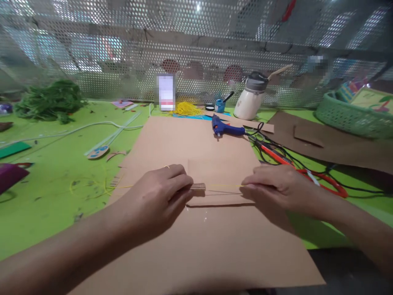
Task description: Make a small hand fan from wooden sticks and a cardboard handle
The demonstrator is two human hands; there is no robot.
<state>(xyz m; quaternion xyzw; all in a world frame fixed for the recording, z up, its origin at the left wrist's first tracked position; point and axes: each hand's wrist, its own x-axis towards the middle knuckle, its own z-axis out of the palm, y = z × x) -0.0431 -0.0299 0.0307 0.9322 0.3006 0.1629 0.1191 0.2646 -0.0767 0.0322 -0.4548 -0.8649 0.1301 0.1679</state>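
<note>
My left hand (159, 194) is closed on a small brown cardboard roll (199, 187), whose end sticks out past the fingertips. From there a thin yellow string (225, 186) runs straight across to my right hand (278, 186), which pinches it between thumb and fingers. Beneath the string lies a smaller cardboard piece (221, 200), on top of a large tan cardboard sheet (196, 250). Loose yellow string (89, 186) trails over the table left of my left hand. The palm side of both hands is hidden.
Beyond the hands lie a blue glue gun (229, 128) and orange-handled scissors (334, 184) among black cables. Farther back are a white bottle (250, 100), a blurred phone (166, 92), yellow strands (187, 109) and a green basket (346, 116). Green strands (49, 98) are piled left.
</note>
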